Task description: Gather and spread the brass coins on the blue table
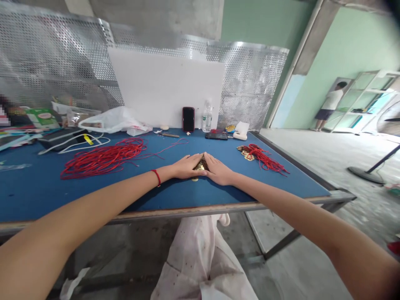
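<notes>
Head view: L hand (pixel 186 166) and R hand (pixel 219 170) lie palm-down on blue table top (pixel 37 189), fingers extended, tips meeting at apex, wrists well apart: inverted V, no closed grip seen. Can't tell if anything's pinched under palms. Between the two, mostly hidden: pile of small gold-coloured discs (pixel 200 167), prob. coins or charms, touching both hands. Pile's long axis looks approx. front-to-back, toward far side of table, but hands cover most of it, so not certain. One disc pokes out at near end, closer to L hand; otherwise neither hand clearly nearer. Red thread bracelet (pixel 157 177) on L wrist. Left of hands, well apart: big loose tangle of red cord (pixel 103 159). Right of R hand, near: smaller red cord bunch (pixel 262 157) w/ more gold-coloured discs (pixel 245 153) at its end. Far edge of table: black phone (pixel 188 119), plastic water bottle (pixel 206 114), in front of white board (pixel 165 87) and perforated metal sheet (pixel 250 83). Another person (pixel 331 104) stands far off, by glazed frame.
</notes>
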Demonstrator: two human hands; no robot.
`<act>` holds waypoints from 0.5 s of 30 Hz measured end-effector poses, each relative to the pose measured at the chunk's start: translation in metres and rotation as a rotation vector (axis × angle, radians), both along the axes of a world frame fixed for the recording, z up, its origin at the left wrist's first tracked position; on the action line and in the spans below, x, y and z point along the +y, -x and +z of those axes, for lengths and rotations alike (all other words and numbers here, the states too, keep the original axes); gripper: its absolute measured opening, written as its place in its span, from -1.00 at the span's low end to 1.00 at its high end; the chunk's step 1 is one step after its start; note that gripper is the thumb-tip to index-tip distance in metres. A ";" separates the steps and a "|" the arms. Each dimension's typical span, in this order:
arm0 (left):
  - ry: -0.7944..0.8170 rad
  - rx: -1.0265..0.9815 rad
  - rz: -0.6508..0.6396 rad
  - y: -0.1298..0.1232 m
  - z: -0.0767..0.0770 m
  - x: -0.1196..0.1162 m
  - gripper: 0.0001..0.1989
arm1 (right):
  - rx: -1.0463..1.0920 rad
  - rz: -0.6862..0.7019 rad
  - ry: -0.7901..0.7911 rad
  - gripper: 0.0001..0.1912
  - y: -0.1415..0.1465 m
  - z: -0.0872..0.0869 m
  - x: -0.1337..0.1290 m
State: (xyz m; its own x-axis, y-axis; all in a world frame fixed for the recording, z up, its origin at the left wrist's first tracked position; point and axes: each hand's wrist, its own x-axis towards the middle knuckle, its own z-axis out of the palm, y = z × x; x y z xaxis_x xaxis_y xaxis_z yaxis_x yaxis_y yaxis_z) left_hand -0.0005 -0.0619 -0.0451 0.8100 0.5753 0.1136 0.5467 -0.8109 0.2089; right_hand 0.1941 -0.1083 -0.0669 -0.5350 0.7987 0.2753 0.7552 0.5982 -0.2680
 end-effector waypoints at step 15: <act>0.164 -0.165 0.473 0.009 0.031 0.027 -0.76 | -0.259 -0.234 0.071 -0.55 0.021 0.049 0.055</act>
